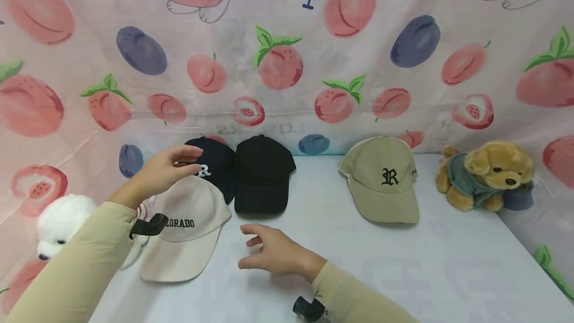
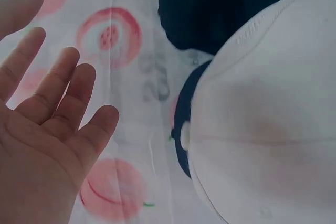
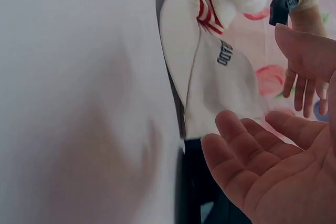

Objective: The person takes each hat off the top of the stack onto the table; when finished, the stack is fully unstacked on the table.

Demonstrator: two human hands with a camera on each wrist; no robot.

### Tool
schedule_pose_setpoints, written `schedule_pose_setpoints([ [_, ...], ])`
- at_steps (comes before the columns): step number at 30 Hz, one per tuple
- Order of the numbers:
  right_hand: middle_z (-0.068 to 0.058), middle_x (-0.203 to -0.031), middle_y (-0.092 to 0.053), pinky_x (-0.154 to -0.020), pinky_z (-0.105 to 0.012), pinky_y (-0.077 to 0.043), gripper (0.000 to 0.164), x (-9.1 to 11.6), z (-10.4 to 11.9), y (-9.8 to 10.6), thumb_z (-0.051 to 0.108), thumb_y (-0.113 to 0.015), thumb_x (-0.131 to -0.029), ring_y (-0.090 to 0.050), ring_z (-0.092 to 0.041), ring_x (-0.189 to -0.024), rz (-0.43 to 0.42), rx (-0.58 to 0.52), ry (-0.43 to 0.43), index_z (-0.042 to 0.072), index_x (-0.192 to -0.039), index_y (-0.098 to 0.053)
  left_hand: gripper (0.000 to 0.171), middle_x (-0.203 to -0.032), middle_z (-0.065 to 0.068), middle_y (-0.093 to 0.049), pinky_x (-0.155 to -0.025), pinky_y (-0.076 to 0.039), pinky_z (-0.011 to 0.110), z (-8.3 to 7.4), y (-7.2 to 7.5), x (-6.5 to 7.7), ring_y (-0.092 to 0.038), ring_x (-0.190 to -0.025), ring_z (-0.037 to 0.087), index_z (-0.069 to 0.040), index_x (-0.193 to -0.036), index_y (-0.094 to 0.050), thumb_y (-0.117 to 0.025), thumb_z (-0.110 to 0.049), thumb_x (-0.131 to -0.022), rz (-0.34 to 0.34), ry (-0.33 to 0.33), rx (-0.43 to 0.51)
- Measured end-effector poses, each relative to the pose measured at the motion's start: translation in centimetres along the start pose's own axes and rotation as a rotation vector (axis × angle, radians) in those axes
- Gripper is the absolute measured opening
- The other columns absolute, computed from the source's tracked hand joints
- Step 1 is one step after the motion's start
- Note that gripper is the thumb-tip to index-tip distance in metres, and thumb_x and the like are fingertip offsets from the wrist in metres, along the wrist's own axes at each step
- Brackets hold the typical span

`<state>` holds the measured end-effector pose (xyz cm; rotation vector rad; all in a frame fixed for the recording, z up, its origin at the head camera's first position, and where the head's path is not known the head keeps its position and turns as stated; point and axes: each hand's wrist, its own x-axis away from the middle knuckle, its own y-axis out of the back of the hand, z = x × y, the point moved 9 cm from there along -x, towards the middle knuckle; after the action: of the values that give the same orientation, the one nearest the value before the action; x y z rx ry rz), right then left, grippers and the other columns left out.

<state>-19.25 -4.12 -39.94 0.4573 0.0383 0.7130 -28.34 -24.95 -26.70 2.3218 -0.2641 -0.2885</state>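
My left hand (image 1: 163, 173) hovers over the left cluster of caps, fingers parted and holding nothing. Below it lies a cream cap (image 1: 193, 208) with dark "COLORADO" lettering, its brim toward me. Behind that cap, partly covered by it, is a navy cap (image 1: 215, 156) with a white letter. A black cap (image 1: 262, 176) stands beside the navy one. In front of the black cap my right hand (image 1: 280, 253) is held above the table, fingers loosely bent around nothing. The left wrist view shows the left palm (image 2: 42, 145) beside the crown of the cream cap (image 2: 268, 114).
On the right side sits a khaki cap (image 1: 381, 183) with a black letter. A brown plush dog (image 1: 489, 173) in a teal top stands at the right edge, a white plush dog (image 1: 67, 221) at the left. A fruit-print cloth (image 1: 296, 24) hangs behind the white table (image 1: 323, 188).
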Motion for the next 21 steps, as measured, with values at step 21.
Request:
schedule_pose_setpoints([
  [21, -0.003, -0.126, -0.063, -0.093, -0.036, -0.050, 0.056, 6.8, -0.6, 9.3, 0.021, -0.075, -0.091, -0.063, -0.016, -0.107, -0.200, 0.107, 0.152, 0.003, -0.138, -0.054, 0.051, -0.139, 0.021, -0.055, -0.108, -0.038, 0.051, -3.0, -6.5, -3.4, -0.050, -0.128, 0.035, 0.000, -0.140, -0.054, -0.070, -0.021, -0.096, 0.146, -0.067, 0.081],
])
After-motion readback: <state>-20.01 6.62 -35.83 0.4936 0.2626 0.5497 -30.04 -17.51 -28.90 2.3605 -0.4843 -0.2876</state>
